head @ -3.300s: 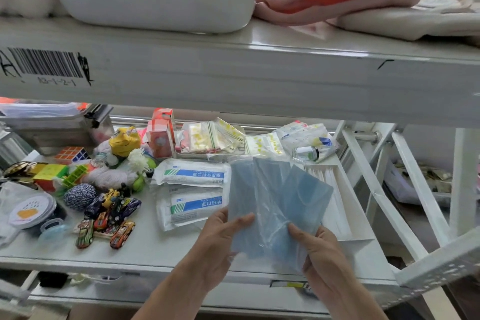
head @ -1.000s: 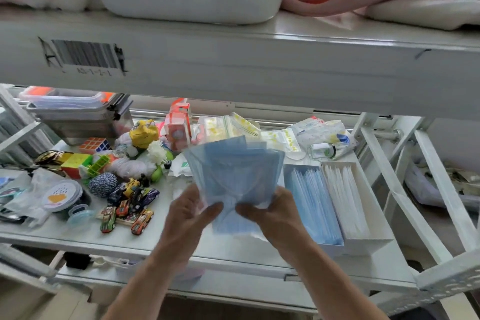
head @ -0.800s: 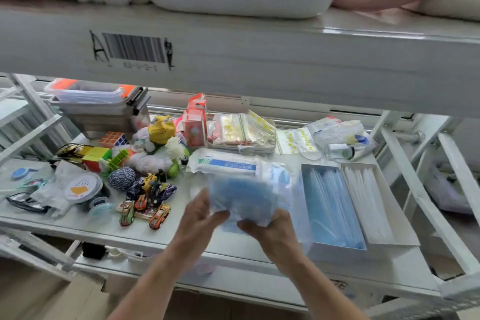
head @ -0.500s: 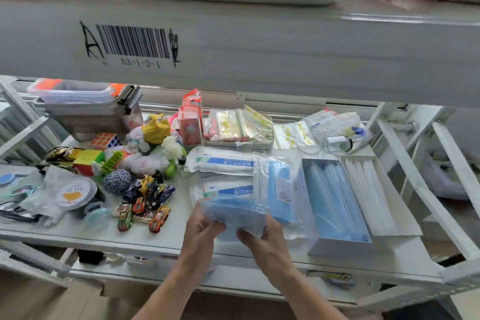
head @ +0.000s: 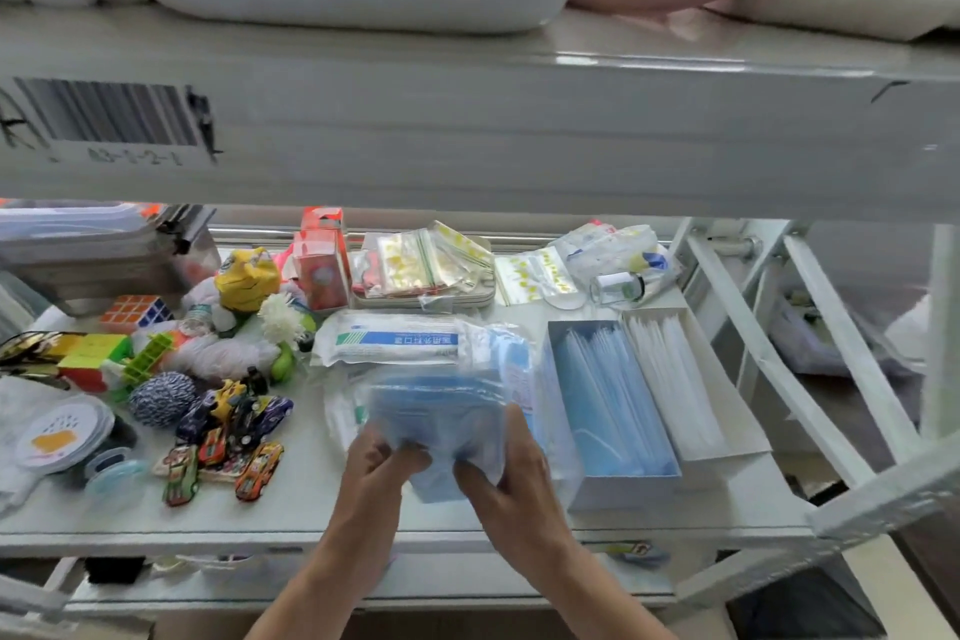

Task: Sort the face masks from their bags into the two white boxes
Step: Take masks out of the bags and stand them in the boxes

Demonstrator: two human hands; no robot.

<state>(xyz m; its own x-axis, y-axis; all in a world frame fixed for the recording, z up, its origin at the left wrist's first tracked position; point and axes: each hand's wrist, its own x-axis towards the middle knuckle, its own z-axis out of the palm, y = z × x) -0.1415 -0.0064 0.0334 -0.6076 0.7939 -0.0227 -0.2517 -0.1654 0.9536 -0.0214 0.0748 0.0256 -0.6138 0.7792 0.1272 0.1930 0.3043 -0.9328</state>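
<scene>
Both hands grip a clear bag of blue masks (head: 441, 411) at its near edge, low over the shelf. My left hand (head: 382, 468) pinches the left part and my right hand (head: 506, 476) the right part. To the right stand two open white boxes side by side: the near one (head: 626, 489) holds blue masks, the far one (head: 727, 400) holds white masks. A sealed mask pack with a blue label (head: 389, 340) lies behind the held bag, and another bag of blue masks (head: 511, 353) lies beside it.
Toy cars (head: 223, 442), a ball of twine (head: 161, 398), puzzle cubes (head: 136, 312) and other toys crowd the left of the shelf (head: 311, 499). Zip bags on a tray (head: 421, 270) and a small bottle (head: 615, 286) sit at the back. An upper shelf beam (head: 519, 135) hangs overhead.
The bag of blue masks, held upright and fanned a second ago, has come down and now lies nearly flat above the shelf. The view has shifted, showing both white boxes fully.
</scene>
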